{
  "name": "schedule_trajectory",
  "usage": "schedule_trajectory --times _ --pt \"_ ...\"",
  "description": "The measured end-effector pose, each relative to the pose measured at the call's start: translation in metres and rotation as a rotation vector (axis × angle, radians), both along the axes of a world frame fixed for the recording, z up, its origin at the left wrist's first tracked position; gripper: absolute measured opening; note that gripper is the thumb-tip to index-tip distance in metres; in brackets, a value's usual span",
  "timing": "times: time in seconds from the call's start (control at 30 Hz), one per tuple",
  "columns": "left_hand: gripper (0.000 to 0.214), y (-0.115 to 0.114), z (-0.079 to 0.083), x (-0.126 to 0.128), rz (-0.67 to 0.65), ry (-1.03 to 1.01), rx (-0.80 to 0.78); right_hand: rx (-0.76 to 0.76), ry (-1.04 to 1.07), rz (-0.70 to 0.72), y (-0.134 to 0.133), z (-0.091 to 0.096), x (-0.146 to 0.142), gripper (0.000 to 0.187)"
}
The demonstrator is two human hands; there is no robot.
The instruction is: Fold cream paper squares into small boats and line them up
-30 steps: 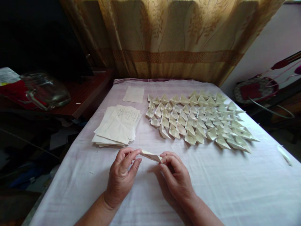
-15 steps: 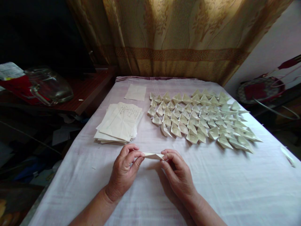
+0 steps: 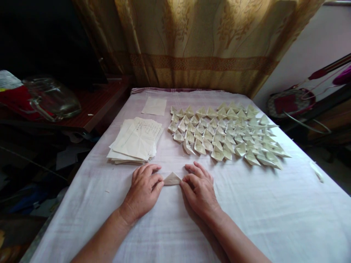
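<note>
A small folded paper boat is low over or on the white cloth in front of me, its peak pointing away; whether it touches the cloth I cannot tell. My left hand pinches its left tip between thumb and forefinger. At the opposite tip, my right hand grips it the same way, other fingers loosely curled. Beyond my left hand lies a stack of creased paper sheets, the top one bearing handwriting. Many finished paper boats stand in close rows beyond my right hand.
A single square sheet lies behind the stack. The cloth-covered table reaches to a gold curtain. On a brown side table at left, a glass jug lies tilted. A white scrap is near the right edge.
The paper boat has turned from a flat, edge-on view to show its triangular side. Both hands have shifted slightly left and rotated palm-down, and the whole view has moved a little.
</note>
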State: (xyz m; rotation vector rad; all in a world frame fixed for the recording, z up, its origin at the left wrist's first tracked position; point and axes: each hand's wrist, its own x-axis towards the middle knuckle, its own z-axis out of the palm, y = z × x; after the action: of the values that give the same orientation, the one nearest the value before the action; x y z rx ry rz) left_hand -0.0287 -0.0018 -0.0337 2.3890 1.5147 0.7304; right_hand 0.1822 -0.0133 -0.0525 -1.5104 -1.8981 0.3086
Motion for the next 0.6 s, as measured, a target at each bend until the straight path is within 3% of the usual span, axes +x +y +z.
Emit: schedule_trajectory --times 0.23,0.6 --pt "0.007 -0.003 0.007 0.003 -0.017 0.118 -0.017 -0.036 -0.021 0.007 0.001 0.001 0.0 0.012" --pt "0.007 -0.008 0.001 0.0 -0.101 0.142 0.054 -0.142 -0.038 0.137 0.005 0.008 0.016 0.008"
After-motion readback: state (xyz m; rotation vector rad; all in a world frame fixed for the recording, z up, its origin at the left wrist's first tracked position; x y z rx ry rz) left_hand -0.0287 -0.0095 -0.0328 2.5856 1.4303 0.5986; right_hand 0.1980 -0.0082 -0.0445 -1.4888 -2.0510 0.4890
